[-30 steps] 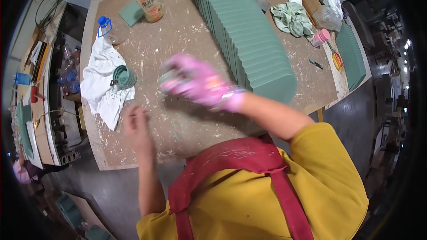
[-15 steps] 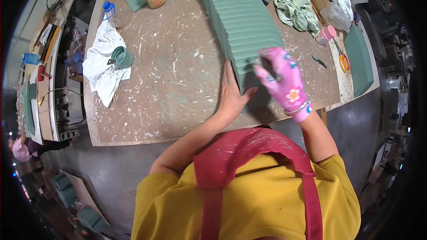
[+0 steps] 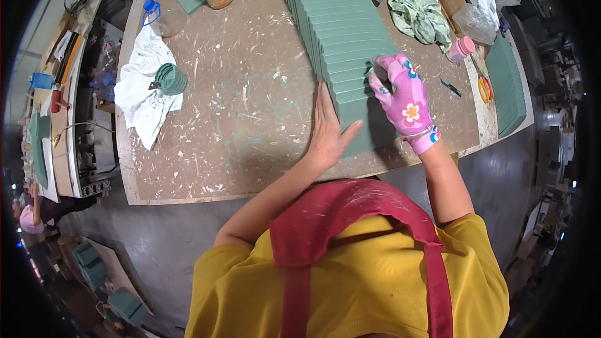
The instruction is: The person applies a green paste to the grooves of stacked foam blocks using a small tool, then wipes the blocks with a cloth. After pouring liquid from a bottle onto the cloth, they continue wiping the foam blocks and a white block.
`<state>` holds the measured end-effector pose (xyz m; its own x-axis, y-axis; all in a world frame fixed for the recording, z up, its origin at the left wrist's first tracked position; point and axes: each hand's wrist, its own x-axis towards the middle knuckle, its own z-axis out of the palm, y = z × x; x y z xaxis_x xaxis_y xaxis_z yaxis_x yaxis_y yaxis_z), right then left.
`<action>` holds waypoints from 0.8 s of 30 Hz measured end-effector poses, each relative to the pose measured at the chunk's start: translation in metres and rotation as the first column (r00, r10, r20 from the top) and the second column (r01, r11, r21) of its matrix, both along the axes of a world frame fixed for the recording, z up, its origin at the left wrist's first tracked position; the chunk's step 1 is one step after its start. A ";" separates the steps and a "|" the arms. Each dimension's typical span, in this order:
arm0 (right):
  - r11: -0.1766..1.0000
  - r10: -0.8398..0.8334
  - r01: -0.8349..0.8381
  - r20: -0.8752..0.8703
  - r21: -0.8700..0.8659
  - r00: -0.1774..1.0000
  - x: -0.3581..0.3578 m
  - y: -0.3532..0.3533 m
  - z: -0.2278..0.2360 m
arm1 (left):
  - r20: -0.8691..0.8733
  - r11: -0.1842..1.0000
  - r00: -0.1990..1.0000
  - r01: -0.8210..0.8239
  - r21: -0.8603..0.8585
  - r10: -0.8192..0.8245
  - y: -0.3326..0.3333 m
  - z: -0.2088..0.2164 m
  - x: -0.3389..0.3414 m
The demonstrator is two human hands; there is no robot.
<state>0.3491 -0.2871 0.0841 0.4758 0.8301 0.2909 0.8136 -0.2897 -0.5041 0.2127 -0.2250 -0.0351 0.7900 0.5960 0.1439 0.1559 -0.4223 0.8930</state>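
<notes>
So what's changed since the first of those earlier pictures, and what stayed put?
The left hand moved rightward from near the white cloth and now rests against the near left end of the row of green boards. The gloved right hand also moved rightward, to the row's near right edge. The cloth and green cup stayed put.

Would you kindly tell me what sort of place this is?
Most likely a workshop, judging by the long row of green boards, the stained worktable and the smeared red apron.
</notes>
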 end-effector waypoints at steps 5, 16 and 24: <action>0.977 0.203 -0.200 0.030 -0.077 0.979 -0.041 0.010 0.003 | 0.173 0.999 0.985 0.034 -0.028 -0.029 0.002 -0.021 0.003; 1.000 0.008 -0.010 0.102 0.018 0.995 -0.009 -0.033 -0.013 | 0.064 0.993 0.998 0.000 -0.118 0.008 -0.002 -0.002 0.001; 0.994 -0.056 0.045 0.113 0.095 0.992 0.020 -0.024 -0.002 | -0.001 0.989 0.999 -0.037 -0.140 0.037 0.007 0.017 0.002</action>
<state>0.3689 -0.3114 0.0821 0.4751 0.7731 0.4202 0.8534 -0.2885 -0.4340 0.2146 -0.2179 -0.0181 0.7666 0.6395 0.0580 0.1682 -0.2871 0.9430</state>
